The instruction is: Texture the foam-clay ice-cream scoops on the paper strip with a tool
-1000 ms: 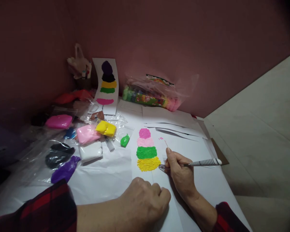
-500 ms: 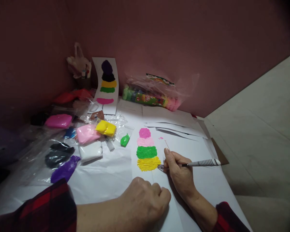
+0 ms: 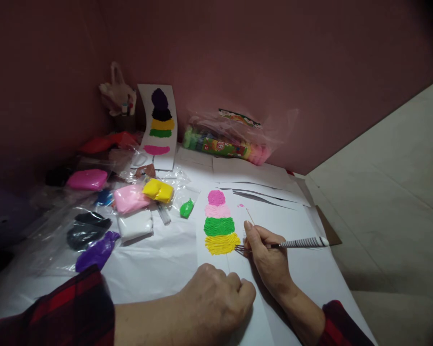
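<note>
My right hand (image 3: 269,257) is closed around a fork (image 3: 299,243) with a patterned black-and-white handle. The fork's tines touch the right edge of a ridged yellow clay band (image 3: 222,244). A thin stick (image 3: 250,215) sticks up by the thumb of that hand; I cannot tell if it is gripped. Above the yellow, a green band (image 3: 219,226), a light pink band (image 3: 217,210) and a darker pink piece (image 3: 216,197) are stacked on a white paper strip (image 3: 201,257). My left hand (image 3: 220,295) rests as a fist on the paper below; its palm is hidden.
Bagged clay lies at the left, including yellow (image 3: 159,191), white (image 3: 135,226), purple (image 3: 96,252) and green (image 3: 186,208). A card with coloured bands (image 3: 168,151) leans on the wall. A bag of clay tubs (image 3: 223,144) lies behind stacked white paper (image 3: 252,170).
</note>
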### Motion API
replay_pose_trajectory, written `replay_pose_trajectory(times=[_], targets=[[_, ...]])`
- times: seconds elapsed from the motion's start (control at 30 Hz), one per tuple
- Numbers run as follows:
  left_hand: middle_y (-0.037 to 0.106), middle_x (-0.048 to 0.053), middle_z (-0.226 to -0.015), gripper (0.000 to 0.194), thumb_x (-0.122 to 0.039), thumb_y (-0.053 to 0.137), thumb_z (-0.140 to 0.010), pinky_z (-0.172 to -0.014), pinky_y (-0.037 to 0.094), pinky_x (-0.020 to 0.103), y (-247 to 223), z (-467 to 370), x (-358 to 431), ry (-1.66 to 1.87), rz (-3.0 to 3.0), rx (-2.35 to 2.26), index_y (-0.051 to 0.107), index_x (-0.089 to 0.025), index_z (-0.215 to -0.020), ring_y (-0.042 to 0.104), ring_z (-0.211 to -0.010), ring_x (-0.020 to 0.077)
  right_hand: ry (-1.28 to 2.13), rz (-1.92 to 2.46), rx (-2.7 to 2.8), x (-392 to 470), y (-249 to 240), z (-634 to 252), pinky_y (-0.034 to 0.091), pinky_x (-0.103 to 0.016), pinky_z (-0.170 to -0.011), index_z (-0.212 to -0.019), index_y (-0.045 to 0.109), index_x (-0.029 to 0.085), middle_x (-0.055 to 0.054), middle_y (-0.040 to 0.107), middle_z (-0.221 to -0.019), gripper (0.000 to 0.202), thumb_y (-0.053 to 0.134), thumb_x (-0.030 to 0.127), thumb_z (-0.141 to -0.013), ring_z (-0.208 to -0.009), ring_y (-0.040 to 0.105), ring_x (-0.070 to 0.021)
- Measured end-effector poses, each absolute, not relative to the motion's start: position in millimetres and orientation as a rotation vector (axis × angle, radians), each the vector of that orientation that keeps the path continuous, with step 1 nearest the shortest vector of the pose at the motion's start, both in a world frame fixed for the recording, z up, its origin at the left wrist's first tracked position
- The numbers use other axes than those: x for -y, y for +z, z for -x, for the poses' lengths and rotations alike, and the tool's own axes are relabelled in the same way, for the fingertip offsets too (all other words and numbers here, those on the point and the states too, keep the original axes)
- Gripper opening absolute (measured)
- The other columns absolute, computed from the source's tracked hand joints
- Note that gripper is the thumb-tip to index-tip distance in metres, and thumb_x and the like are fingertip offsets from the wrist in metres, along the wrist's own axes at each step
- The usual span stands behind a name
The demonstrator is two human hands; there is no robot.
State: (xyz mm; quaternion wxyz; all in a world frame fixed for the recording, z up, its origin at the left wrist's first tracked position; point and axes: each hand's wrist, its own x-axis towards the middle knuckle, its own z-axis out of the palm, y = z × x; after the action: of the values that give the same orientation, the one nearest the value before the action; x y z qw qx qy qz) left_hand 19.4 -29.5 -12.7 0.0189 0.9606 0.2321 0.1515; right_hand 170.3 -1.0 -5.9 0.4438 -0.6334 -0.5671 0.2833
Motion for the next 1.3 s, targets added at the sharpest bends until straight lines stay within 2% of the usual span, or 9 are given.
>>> replay_pose_trajectory(times=[1.3], targets=[[0.056, -0.002, -0.057, 0.015, -0.007, 0.052, -0.073, -0.034, 0.038, 0.027, -17.6, -19.8, 29.6, 0.554, -3.000, -0.716, 0.043, -0.019, -0.077, 0.052, -0.039, 0.0166, 0.753, 1.517, 1.456, 1.7, -1.0, -165.7, 0.028, -0.024, -0.044, -0.049, 0.037, 0.020, 0.005, 0.032, -0.047, 0.052, 0.053, 0.045, -0.091, -0.047, 0.031, -0.0094]])
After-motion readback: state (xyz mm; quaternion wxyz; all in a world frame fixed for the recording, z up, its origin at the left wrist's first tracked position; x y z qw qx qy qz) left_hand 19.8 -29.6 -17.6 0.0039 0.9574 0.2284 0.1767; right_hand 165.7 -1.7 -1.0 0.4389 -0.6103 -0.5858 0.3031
